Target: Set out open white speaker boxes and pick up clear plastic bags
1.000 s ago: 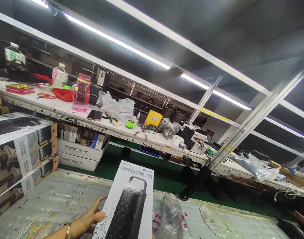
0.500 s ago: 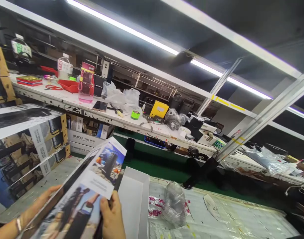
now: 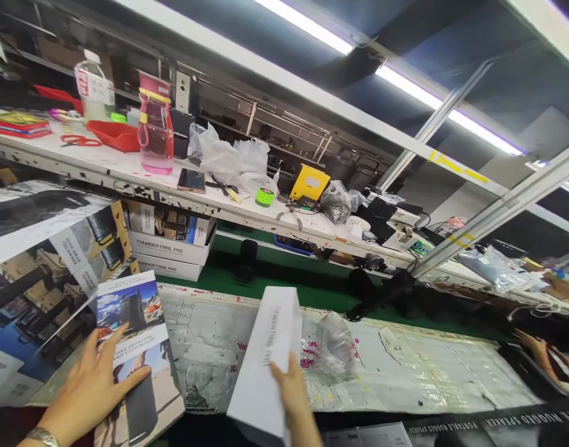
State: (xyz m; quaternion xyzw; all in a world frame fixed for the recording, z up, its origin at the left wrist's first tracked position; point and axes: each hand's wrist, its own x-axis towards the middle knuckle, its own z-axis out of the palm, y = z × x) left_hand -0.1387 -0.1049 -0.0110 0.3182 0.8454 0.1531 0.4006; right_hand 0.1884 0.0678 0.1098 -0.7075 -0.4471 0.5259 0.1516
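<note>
Single head-worn view, tilted, facing forward across the near table [image 3: 210, 347], cluttered bench [image 3: 126, 177] beyond

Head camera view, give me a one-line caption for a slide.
At a packing bench, the left hand presses a printed box sleeve flat while the right hand grips a plain white box.

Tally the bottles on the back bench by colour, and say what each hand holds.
Pink bottle: 1
Clear bottle with red label: 1
Total: 2
Left hand rests on the printed sleeve; right hand grips the white box.
</note>
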